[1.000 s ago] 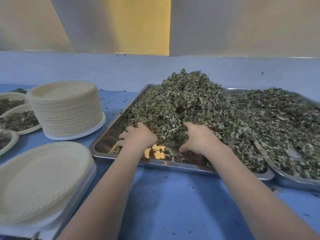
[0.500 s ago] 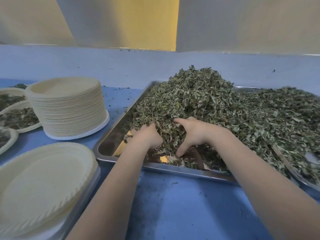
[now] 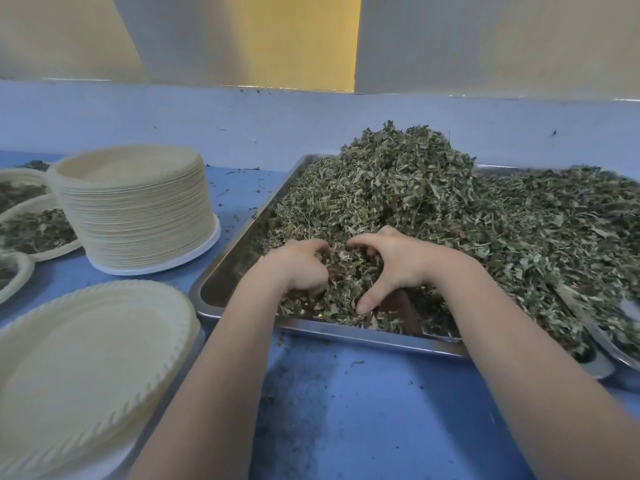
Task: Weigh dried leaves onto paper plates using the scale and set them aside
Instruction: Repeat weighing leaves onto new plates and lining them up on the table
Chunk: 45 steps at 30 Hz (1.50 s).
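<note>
Dried leaves (image 3: 408, 202) heap in the metal tray (image 3: 221, 271); left hand (image 3: 304, 265) and right hand (image 3: 398, 261) curl their fingers (image 3: 363, 303) around one clump between them. An empty paper plate (image 3: 86, 368) waits left, nearer the left hand.

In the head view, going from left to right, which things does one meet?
Leaf-filled paper plates → tall stack of cream paper plates → left hand → right hand → second steel tray of dried leaves.
</note>
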Each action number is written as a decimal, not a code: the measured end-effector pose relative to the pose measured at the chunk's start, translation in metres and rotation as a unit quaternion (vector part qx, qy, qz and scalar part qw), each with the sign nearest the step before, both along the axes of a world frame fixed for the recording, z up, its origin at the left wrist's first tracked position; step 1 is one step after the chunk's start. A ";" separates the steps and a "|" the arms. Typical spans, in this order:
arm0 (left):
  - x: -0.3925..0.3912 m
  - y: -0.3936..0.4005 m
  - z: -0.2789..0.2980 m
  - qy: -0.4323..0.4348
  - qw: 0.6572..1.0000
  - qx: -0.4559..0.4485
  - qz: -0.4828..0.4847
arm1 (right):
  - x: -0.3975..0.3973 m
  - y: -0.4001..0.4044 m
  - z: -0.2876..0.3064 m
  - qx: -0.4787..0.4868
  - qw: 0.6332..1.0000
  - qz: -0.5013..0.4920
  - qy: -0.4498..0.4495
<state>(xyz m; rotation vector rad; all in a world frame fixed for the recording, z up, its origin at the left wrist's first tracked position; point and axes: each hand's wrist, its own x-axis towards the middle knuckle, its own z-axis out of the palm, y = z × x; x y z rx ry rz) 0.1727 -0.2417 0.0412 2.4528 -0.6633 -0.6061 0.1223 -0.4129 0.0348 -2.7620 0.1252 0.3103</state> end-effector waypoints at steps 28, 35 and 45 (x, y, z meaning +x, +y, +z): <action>-0.030 0.041 0.066 -0.163 0.986 0.008 0.020 | -0.004 0.076 0.075 0.111 0.983 0.040 -0.140; -0.055 0.130 0.088 -0.192 0.978 0.028 0.078 | -0.011 0.165 0.092 0.094 0.976 0.111 -0.166; -0.069 0.223 0.063 -0.090 0.985 -0.011 0.146 | -0.020 0.247 0.070 0.119 0.976 0.162 -0.081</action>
